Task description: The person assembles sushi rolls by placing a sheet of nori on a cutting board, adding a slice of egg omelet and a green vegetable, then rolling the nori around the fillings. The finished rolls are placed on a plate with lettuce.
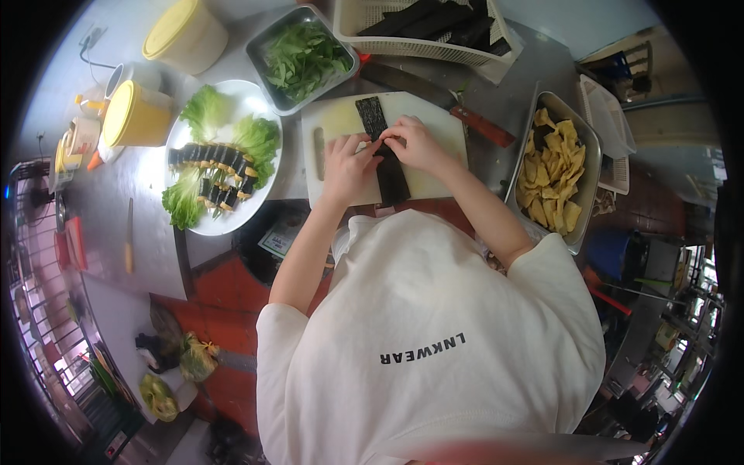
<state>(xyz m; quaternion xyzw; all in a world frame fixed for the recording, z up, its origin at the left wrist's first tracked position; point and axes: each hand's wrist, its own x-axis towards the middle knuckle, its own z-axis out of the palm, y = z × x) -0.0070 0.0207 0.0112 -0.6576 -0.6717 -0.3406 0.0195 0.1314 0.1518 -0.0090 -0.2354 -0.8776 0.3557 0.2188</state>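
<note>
A long dark strip of dried seaweed point(394, 183) lies lengthwise on a white cutting board point(446, 182); its far end looks rougher and speckled. My left hand point(349, 164) is over the strip's left edge, fingers bent inward and pressed together at its middle. From the right, my right hand point(417, 146) meets it there with thumb and fingers pinched. Whatever sits between the fingertips is too small and covered to name. Beside the board, a white plate point(267, 167) holds lettuce leaves and several dark seaweed rolls point(213, 155) with yellowish edges.
Behind the board are a metal tray point(288, 102) of green leaves, a cleaver point(480, 125) with a wooden handle and a basket point(418, 46) of dark seaweed sheets. Yellow fried pieces point(550, 174) fill a metal tray at right. A small knife point(129, 240) and lidded tubs point(139, 115) stand left.
</note>
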